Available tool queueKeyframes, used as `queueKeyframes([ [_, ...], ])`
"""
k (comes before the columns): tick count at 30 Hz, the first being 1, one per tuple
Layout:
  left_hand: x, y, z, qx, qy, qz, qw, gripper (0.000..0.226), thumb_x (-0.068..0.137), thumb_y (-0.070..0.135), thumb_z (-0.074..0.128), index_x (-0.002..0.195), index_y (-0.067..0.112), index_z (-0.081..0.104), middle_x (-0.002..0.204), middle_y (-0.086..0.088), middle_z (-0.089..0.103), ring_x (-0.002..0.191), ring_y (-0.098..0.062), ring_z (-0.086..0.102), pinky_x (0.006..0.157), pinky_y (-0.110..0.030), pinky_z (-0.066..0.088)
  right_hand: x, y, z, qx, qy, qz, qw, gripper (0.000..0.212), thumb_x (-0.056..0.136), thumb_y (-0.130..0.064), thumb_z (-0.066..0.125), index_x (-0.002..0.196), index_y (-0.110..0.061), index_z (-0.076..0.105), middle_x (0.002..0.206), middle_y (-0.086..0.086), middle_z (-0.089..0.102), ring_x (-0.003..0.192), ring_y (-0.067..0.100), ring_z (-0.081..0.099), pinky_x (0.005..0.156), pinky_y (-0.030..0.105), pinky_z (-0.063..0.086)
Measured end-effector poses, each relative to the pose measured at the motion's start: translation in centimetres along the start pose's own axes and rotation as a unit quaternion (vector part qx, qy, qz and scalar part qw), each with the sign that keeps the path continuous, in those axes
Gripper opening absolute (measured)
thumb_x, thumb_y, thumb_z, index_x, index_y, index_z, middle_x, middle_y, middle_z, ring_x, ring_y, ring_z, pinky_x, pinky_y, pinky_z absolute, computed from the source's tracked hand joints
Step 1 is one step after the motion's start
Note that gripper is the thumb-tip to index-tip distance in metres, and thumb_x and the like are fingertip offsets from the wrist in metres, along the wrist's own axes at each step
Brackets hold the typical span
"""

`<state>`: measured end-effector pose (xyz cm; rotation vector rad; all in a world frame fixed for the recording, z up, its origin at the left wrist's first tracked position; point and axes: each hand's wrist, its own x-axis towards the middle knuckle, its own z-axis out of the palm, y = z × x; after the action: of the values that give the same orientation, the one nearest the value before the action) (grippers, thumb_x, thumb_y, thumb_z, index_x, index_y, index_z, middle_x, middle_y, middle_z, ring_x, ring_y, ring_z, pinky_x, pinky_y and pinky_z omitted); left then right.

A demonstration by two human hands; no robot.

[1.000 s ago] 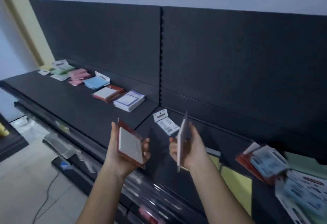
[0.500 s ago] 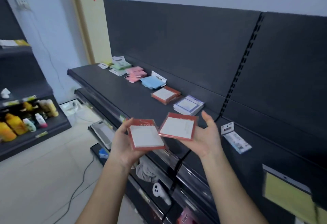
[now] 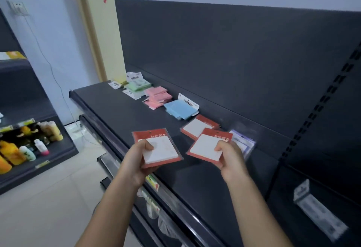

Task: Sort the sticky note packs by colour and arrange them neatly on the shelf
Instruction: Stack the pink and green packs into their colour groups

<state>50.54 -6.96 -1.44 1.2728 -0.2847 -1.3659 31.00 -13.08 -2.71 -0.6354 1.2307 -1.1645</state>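
Head: held red packs [image 3: 160,150], headers pointing away.

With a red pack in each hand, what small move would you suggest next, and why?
Probably the right hand should lower its red pack onto the red pile on the shelf just beyond it: the colours match, and that pile lies between the blue pile and the purple-edged pack. The left hand could follow with the other red pack.
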Motion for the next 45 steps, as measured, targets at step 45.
queueKeyframes([
  [45, 14.1, 0.5, 11.5, 0.464, -0.254, 0.434, 0.729, 0.050, 0.078, 0.017, 0.065, 0.124, 0.000, 0.052, 0.128, -0.024, 0.050, 0.120, -0.042, 0.042, 0.099, -0.047, 0.030, -0.9, 2.2, 4.9, -0.185, 0.194, -0.134, 0.954, 0.019, 0.087, -0.010, 0.052, 0.098, -0.025, 0.057, 0.083, -0.005, 0.064, 0.076, 0.004, 0.060, 0.078, 0.015, 0.044],
])
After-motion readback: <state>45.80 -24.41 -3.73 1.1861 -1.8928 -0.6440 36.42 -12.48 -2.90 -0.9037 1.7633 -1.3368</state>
